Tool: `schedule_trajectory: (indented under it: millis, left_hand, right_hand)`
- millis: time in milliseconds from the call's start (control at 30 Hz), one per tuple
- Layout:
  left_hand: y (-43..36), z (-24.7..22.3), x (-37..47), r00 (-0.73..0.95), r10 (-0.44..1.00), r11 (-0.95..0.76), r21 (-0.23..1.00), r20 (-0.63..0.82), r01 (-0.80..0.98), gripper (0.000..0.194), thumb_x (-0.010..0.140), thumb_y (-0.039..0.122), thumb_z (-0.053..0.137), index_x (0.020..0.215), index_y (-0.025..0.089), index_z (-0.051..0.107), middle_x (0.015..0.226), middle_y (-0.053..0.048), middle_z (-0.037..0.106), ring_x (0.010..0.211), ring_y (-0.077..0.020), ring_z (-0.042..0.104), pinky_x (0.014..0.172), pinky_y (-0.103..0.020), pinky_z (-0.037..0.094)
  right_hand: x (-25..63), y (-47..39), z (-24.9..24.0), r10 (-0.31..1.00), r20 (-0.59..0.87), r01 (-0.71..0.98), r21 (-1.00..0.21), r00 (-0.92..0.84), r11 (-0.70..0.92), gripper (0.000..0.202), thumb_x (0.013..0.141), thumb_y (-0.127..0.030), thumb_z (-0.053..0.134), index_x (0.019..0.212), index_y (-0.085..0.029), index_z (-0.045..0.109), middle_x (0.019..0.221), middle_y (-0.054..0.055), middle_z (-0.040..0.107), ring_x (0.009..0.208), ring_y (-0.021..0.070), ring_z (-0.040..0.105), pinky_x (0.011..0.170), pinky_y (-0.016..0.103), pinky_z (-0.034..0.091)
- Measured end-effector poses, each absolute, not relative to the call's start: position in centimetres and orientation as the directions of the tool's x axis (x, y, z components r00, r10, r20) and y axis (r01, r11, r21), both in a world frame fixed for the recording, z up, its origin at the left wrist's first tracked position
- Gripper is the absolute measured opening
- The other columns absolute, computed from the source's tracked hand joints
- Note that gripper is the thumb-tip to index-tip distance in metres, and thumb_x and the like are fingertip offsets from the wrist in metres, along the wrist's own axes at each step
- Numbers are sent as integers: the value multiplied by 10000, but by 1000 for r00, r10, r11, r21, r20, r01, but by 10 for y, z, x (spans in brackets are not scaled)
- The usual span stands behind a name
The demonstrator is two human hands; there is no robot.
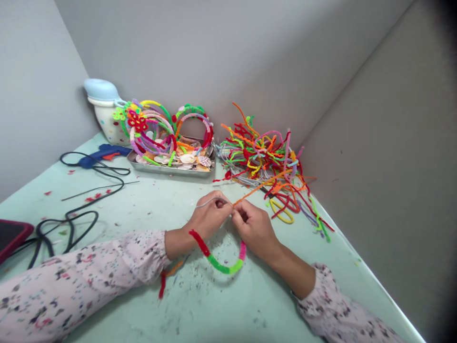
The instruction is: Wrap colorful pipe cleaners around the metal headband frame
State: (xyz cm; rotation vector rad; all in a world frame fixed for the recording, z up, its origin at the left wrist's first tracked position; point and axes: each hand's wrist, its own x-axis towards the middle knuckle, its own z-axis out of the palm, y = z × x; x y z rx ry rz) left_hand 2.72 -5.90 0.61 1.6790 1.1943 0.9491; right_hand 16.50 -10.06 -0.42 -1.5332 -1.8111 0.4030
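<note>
Orange pipe cleaner (262, 183) is pinched at its near end between the fingers of the right hand (255, 228), running up-right toward the pipe cleaner pile (267, 159). Left hand (207, 216) fingers are closed on the grey bare end of a headband (217, 259), whose wrapped red, green and pink arc hangs below both hands over the pale green bench (185, 305). A metal tray (171, 169) of finished headbands sits behind.
</note>
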Motion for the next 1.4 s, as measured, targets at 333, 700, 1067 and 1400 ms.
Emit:
schedule_trajectory:
  millis: [333,700,1067,1400]
  left_hand:
    - [-51,-3,26,278,960,-72,988,31,139,228,797,361,530,791,173,660,639,-4,588,599,-139,520,545,-244,386]
    - [-41,-27,32,268,955,-157,982,125,102,98,752,199,551,771,163,640,766,-16,607,697,-130,553,659,-250,445]
    - [-40,-17,24,321,945,-102,989,61,111,86,759,208,538,762,154,604,758,-27,623,707,-145,575,671,-261,448]
    - [-44,-16,26,314,946,-149,970,84,192,79,747,208,546,730,144,589,674,7,555,624,-122,515,578,-234,389]
  right_hand:
    - [172,-91,-8,989,117,441,-895,85,68,197,823,-351,517,722,-189,567,588,-31,537,551,128,476,539,237,375]
    - [174,-83,-8,997,-47,358,-931,58,-65,232,823,-380,534,723,-175,577,591,-33,534,530,115,459,536,241,374]
    - [172,-78,-8,998,-56,346,-936,31,-63,235,819,-373,528,708,-170,573,580,-26,549,506,108,450,496,233,361]
    - [175,-83,-15,1000,6,377,-926,-13,11,197,838,-328,506,710,-183,544,571,-41,520,513,108,425,509,226,342]
